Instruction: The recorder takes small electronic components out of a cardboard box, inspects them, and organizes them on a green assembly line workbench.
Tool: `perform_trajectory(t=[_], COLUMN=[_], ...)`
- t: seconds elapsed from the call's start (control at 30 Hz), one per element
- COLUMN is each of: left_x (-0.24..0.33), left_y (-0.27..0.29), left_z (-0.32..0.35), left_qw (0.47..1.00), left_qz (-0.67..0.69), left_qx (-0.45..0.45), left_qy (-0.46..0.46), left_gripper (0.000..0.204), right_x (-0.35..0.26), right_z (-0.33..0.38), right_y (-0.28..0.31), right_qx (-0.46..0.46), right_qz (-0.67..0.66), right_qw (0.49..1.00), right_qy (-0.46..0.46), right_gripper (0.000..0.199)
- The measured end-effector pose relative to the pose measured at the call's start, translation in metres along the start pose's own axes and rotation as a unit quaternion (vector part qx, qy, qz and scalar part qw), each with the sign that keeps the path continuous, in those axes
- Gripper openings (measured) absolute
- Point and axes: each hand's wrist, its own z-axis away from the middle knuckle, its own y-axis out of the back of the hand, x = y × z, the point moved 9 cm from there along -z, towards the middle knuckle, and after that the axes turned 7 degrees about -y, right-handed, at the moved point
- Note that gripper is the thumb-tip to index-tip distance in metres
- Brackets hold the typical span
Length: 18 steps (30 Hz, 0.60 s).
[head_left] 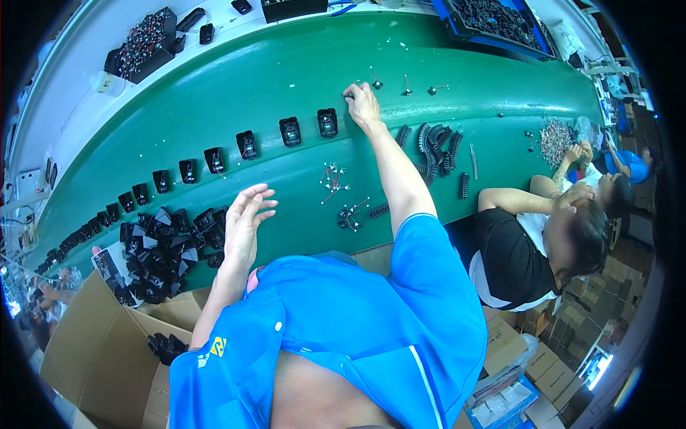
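Observation:
My right hand (363, 107) reaches far over the green bench, its fingers curled together around something small and dark that they mostly hide. Just right of it lie small black parts with thin wires, one of them a wired part (377, 84). To its left, an open black housing (327, 123) heads a long curving row of similar housings. My left hand (246, 218) hovers nearer my body, fingers apart and holding nothing. Beside that hand is a heap of black housings (161, 243). Between my arms lie small wired pieces (334, 179) in loose clusters.
Black ribbed strips (432, 146) and tweezers (474, 161) lie right of my right arm. A blue tray (457, 28) of dark parts stands at the back. An open cardboard box (93, 343) is at lower left. Co-workers sit on the right, one in a black-and-white shirt (511, 250).

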Motion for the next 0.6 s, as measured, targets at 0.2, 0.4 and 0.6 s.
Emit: perform_trajectory(t=[0.2,0.4,0.6], left_x=[-0.005,-0.006,-0.011], left_y=[0.006,-0.004,-0.003], left_z=[0.003,-0.001,0.005], left_qw=[1.000,1.000,1.000], left_qz=[0.005,0.000,0.001], left_qx=[0.006,-0.016,-0.018], left_qy=[-0.001,0.000,0.005], left_gripper=[0.028,0.028,0.028], right_x=[0.011,0.091,0.062], right_z=[-0.013,-0.039,-0.013], right_y=[0.029,0.002,-0.014], right_qx=[0.115,0.009,-0.115], right_qz=[-0.117,-0.024,-0.006], right_qw=[0.986,0.987,0.983], right_qy=[-0.002,-0.160,-0.143], right_gripper=[0.025,0.023,0.019])
